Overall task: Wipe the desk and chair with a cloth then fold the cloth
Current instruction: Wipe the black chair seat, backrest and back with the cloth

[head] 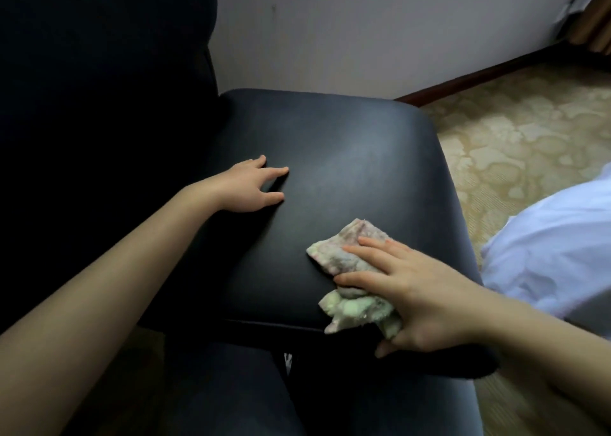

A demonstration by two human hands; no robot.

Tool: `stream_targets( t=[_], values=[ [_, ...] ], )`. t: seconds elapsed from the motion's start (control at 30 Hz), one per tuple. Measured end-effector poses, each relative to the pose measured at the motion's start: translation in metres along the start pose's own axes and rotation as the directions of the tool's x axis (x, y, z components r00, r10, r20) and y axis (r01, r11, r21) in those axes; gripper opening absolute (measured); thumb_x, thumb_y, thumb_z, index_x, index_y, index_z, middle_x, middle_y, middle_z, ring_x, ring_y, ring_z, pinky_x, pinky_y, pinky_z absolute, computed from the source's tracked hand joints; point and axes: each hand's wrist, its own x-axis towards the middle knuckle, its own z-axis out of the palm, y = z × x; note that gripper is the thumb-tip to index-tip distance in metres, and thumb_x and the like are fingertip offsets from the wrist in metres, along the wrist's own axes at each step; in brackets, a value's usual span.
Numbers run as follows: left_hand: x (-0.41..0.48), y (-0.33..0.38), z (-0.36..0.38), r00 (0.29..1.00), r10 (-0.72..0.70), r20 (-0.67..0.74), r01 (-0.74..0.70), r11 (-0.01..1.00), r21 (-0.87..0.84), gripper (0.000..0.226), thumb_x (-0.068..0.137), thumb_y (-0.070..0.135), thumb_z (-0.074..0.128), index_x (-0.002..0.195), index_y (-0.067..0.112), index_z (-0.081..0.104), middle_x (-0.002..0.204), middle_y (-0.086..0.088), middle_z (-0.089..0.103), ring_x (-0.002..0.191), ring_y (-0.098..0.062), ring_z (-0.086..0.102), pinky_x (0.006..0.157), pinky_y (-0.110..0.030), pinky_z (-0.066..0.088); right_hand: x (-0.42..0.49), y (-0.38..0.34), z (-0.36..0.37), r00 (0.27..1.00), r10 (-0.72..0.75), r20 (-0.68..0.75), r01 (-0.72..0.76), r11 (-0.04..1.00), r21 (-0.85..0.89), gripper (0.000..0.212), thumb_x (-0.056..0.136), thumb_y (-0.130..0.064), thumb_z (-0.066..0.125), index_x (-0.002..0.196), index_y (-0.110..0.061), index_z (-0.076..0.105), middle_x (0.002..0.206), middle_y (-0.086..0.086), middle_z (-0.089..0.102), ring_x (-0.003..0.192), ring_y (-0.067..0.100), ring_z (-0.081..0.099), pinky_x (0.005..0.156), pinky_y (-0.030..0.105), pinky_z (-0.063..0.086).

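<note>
The cloth (pixel 325 253) is lying crumpled on the near right of the chair (pixel 330 158) seat, its near end hanging over the front edge. The right hand (pixel 420 290) is pressing it down, fingers straight and slightly spread, the palm hiding its middle. The left hand (pixel 246 187) is resting on the seat's left side, fingers wide, well apart from the cloth. The chair's back, at left, is showing only as darkness.

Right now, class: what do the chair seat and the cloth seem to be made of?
Chair seat: likely leather or vinyl, smooth with a dull sheen. Cloth: seemingly fluffy terry or microfibre, pale green, tufted pile showing, crumpled under the right hand.
</note>
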Motion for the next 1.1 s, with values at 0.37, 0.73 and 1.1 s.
stream_targets(
  t=[0.37,0.73,1.1],
  values=[
    [-0.011,0.018,-0.008,0.997,-0.083,-0.005,0.083,0.996,-0.01,0.048,0.102,0.037,0.03,0.149,0.03,0.024,0.157,-0.007,0.018,0.146,-0.015,0.011,0.113,-0.024,0.011,0.098,-0.072,0.008,0.92,-0.339,-0.198,0.338,0.94,-0.041,0.045,0.092,-0.043,0.04,0.123,-0.02,0.061,0.123,0.013,0.059,0.113,0.036,0.052,0.102,0.047,0.037],
    [-0.026,0.012,0.009,0.99,-0.14,-0.007,0.14,0.99,0.018,0.058,0.099,0.044,0.036,0.151,0.03,0.014,0.159,-0.012,0.007,0.146,-0.026,0.009,0.117,-0.03,0.008,0.062,-0.057,0.014,0.651,-0.759,0.014,0.732,0.622,-0.279,0.022,0.091,-0.031,0.048,0.102,-0.024,0.064,0.109,-0.004,0.063,0.121,0.028,0.047,0.09,0.044,0.039],
    [-0.033,0.014,0.006,0.983,-0.182,-0.017,0.183,0.981,0.064,0.056,0.098,0.051,0.032,0.15,0.035,0.017,0.158,-0.009,0.011,0.146,-0.021,0.011,0.116,-0.032,0.012,0.105,-0.116,0.029,0.661,-0.731,0.17,0.707,0.532,-0.466,0.027,0.088,-0.026,0.044,0.1,-0.029,0.068,0.111,-0.007,0.065,0.118,0.016,0.053,0.101,0.034,0.042]
  ],
)
